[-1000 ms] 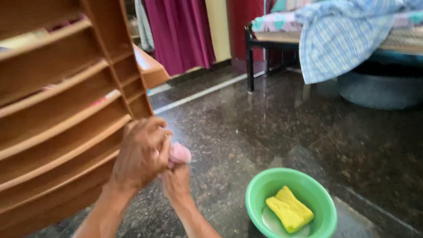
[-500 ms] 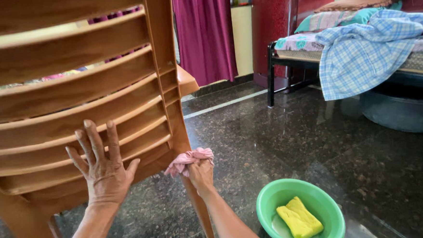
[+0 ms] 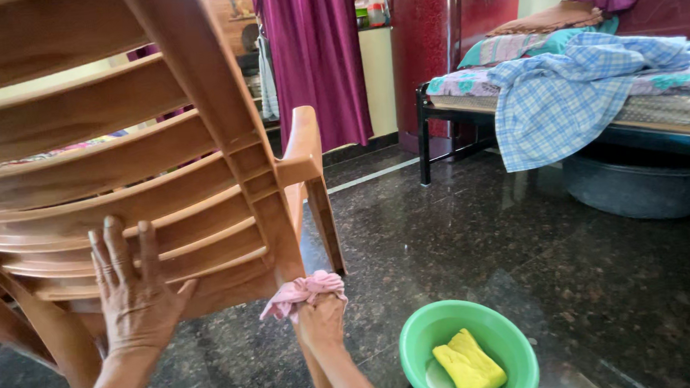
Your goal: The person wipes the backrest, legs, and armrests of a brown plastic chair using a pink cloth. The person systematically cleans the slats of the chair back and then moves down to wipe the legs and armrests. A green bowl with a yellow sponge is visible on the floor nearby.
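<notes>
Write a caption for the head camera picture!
Left hand flat on a brown chair, right hand holding a pink cloth.

A left hand [image 3: 134,295] lies flat on a brown plastic chair [image 3: 147,165]; the right hand [image 3: 320,317] grips a pink cloth [image 3: 303,289] beside a green basin [image 3: 416,348].

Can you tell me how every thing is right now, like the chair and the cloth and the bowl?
Brown plastic chair: upright, steadied from behind.
Left hand: open, flat on the chair's back slats.
Right hand: closed around the pink cloth, bunched up.
Green bowl: on the floor, holding a yellow sponge.
Checked blue cloth: draped over the bed edge.
</notes>
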